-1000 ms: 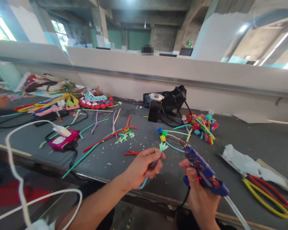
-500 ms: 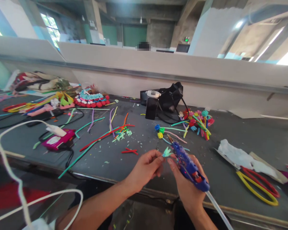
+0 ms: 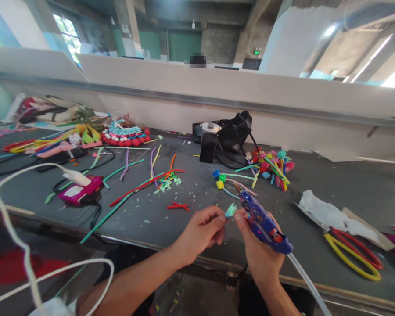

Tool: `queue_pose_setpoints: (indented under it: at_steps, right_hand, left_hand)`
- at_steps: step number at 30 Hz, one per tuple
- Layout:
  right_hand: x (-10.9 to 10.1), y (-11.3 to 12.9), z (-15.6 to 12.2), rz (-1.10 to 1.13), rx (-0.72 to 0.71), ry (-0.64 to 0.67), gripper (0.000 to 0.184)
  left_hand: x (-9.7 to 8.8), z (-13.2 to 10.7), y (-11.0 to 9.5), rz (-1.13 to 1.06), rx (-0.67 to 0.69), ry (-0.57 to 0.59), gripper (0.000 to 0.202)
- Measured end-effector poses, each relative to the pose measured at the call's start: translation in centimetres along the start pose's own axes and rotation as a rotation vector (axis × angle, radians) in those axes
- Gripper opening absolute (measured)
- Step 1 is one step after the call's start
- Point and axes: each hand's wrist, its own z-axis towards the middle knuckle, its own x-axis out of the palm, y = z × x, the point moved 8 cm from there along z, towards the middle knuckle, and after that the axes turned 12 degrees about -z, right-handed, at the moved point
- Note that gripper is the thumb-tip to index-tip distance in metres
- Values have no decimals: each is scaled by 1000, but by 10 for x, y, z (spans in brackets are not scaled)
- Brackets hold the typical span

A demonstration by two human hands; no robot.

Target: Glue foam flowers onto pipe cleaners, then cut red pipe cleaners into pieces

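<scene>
I watched the left hand [image 3: 202,230] from my end, its thumb and index finger pinched together on the base of a small pale green flower [image 3: 231,210], the other fingers curled beneath. The flower sat above the near part of the dark table [image 3: 134,228], petals pointing up and tilted toward the right. I had the right hand [image 3: 261,252] wrapped around a blue glue gun [image 3: 261,224], its nozzle aimed up and away to the left, a translucent glue stick [image 3: 308,281] trailing from the back end. The right thumb came right up beside the flower, but I could not tell whether it touched the petals, nor could I see how the fingers behind the gun sat on the trigger. Just beyond the nozzle, I saw a blue flower [image 3: 216,174], a green flower [image 3: 222,177] and a yellow flower [image 3: 220,184] lying close together, with a larger bunch of flowers [image 3: 273,166] farther to the right. Left of the hands I noted two short red pieces [image 3: 178,206] crossing each other, and behind them a scatter of green clippings [image 3: 166,186] among longer coloured stems. A tool with red and yellow loop handles [image 3: 352,254] lay at the right, beside some crumpled white material [image 3: 319,210].
</scene>
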Motion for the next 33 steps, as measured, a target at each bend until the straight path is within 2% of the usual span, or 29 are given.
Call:
queue_pose_setpoints:
  at_steps: [24,29,33]
  right_hand:
    - [0,1,-2,-84,-48,-39,25]
    - [-10,5,0,-49,-73,-65,29]
    - [-16,-1,2,-38,-27,-46,28]
  left_hand:
    - [0,0,1,-33,-6,6,28]
    - [-6,2,0,-150,-31,-25,32]
    - [-14,4,-3,-190,-67,-35,29]
